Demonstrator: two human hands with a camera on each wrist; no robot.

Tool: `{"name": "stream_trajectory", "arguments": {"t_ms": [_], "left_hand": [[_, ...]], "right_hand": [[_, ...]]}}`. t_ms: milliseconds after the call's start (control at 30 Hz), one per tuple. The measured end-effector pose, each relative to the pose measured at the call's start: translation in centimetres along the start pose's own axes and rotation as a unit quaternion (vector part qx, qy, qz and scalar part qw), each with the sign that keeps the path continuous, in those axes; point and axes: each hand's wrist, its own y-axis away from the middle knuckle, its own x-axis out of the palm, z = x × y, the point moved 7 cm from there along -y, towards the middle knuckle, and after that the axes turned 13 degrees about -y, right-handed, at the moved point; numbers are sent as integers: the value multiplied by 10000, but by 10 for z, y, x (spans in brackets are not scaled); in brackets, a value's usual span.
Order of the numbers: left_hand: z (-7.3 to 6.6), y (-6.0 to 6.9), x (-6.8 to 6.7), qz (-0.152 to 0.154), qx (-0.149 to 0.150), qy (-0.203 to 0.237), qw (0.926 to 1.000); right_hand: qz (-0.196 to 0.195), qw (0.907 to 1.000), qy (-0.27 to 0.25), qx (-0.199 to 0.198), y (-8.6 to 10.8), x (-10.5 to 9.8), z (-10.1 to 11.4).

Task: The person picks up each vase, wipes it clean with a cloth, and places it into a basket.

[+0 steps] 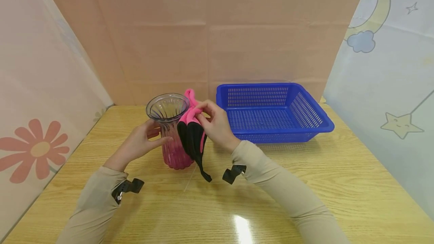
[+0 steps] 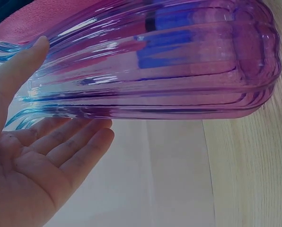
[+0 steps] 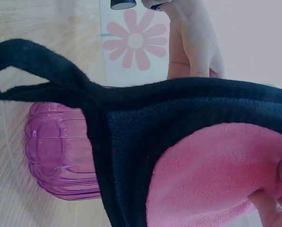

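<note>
Reader: What occupied the left hand?

Author: A ribbed glass vase, greyish and clear at the flared rim, magenta toward the base. The thumb lay across the front, just below the neck, while the fingers reached behind; the hand was spread only as wide as the glass it held.

Reader: And the right hand?

Author: It was closed in a pinch, thumb against fingers, on the pink part of a pink-and-black cloth. The black part hung below, ending in a loop. The right wrist view showed a pink patch bordered in black.

Reader: How were the two objects placed?

Author: The vase was held rim uppermost, left of centre, its base toward the wood-grained desk. The cloth hung at the vase's right side, overlapping it in the head view; whether the fabric actually touched the glass could not be told with certainty.

Reader: What lay around them?

Author: A blue slotted basket stood on the desk, to the right of the vase and near the right hand. A tan backdrop rose behind. The left panel bore a coral flower; the right panel bore a moon, a cloud and a smiling star. Both forearms wore beige sleeves.
</note>
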Motion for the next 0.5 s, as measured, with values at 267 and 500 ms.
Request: {"name": "stream_trajectory", "arguments": {"t_ms": [267,500], "left_hand": [[-2,1,0,60,-58,39,10000],[-1,1,0,107,-62,86,9999]], "right_hand": [[28,10000,-1,36,0,0,-1],[137,9999,16,88,1,4,-4]]}}
